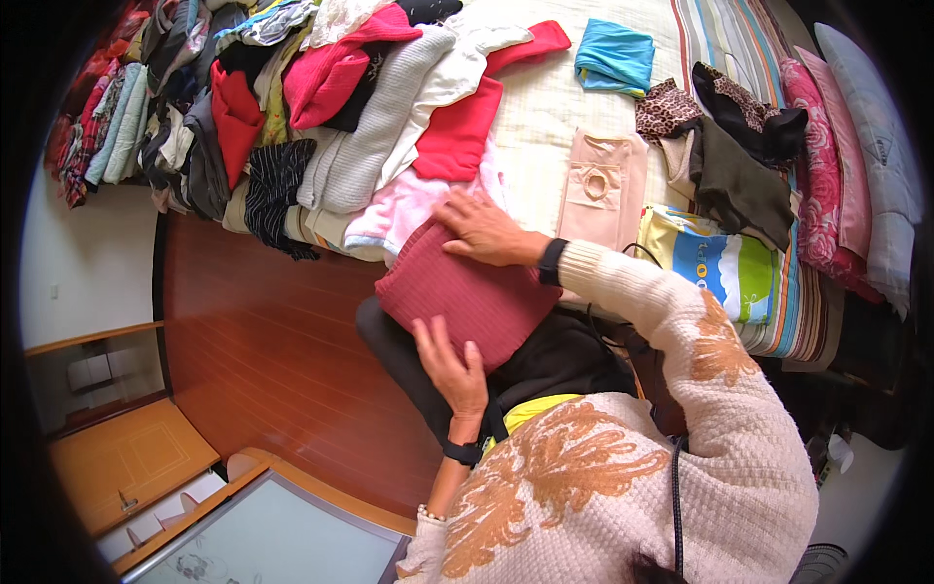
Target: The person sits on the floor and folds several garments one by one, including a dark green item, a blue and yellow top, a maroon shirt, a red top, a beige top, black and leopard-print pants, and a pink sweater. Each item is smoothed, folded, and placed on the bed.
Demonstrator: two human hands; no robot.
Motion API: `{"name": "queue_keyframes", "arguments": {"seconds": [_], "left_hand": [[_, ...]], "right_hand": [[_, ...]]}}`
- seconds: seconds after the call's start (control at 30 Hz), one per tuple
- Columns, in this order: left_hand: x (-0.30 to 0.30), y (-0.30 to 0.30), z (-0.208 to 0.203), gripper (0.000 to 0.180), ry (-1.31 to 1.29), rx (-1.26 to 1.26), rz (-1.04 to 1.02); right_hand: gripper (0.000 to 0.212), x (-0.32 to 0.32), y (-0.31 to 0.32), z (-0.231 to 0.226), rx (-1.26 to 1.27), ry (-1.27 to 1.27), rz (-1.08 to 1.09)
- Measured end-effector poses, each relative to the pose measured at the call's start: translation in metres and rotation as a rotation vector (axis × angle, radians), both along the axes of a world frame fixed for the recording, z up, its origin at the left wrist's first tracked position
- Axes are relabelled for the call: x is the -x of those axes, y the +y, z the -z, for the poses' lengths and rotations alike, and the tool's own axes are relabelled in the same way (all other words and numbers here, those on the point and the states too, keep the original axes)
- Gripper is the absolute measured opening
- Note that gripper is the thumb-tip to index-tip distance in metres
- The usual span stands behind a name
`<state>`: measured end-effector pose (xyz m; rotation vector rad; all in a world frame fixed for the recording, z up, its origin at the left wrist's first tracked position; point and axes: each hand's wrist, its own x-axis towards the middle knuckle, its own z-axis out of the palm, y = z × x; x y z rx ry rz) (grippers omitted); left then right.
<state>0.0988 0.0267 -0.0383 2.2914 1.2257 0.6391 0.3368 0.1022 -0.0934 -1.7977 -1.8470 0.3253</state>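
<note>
A folded dark-pink ribbed knit garment [486,297] lies across my lap, its far end against the edge of the bed. My left hand [452,370] rests on its near left part with the fingers spread. Toward its far end my right hand [484,229] lies flat on the knit, fingers stretched out. Neither hand grips the cloth. Just past the right fingertips is a pale pink garment [389,209], partly covered by the knit. A red garment [462,131] lies beyond that.
Piled clothes [233,107] cover the bed's left side. At right are a folded turquoise cloth [615,56], a beige garment [600,185], dark clothing [744,175], a colourful printed cloth [710,263] and rolled bedding [861,146]. A wooden floor [263,341] and glass-topped cabinet [272,535] lie left.
</note>
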Motion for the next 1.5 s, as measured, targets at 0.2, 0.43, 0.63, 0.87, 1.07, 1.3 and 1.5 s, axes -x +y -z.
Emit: {"name": "queue_keyframes", "arguments": {"seconds": [0.2, 0.43, 0.63, 0.87, 1.07, 1.3, 1.5], "left_hand": [[0.025, 0.041, 0.021, 0.057, -0.947, 1.094, -0.274], [0.033, 0.067, 0.042, 0.051, -1.068, 1.422, -0.363], [0.029, 0.065, 0.040, 0.056, -1.055, 1.459, -0.380], [0.021, 0.054, -0.006, 0.070, -1.225, 1.441, -0.231], [0.024, 0.038, -0.048, 0.082, -1.138, 1.407, 0.050], [0.036, 0.044, -0.055, 0.076, -0.947, 1.383, -0.206], [0.021, 0.028, -0.054, 0.074, -0.988, 1.418, -0.262]], "right_hand": [[0.067, -0.007, -0.075, -0.005, 0.143, 0.603, 0.360], [0.042, -0.010, -0.066, -0.024, -0.133, 0.526, 0.293], [0.054, -0.015, -0.052, 0.007, 0.244, 1.020, 0.299], [0.053, -0.024, -0.072, -0.008, 0.820, 1.635, 0.113], [0.046, 0.021, -0.105, -0.034, 0.830, 2.412, -0.031], [0.046, 0.009, -0.148, -0.061, 0.790, 2.404, 0.251], [0.046, 0.023, -0.162, -0.033, 0.800, 2.605, 0.109]]}}
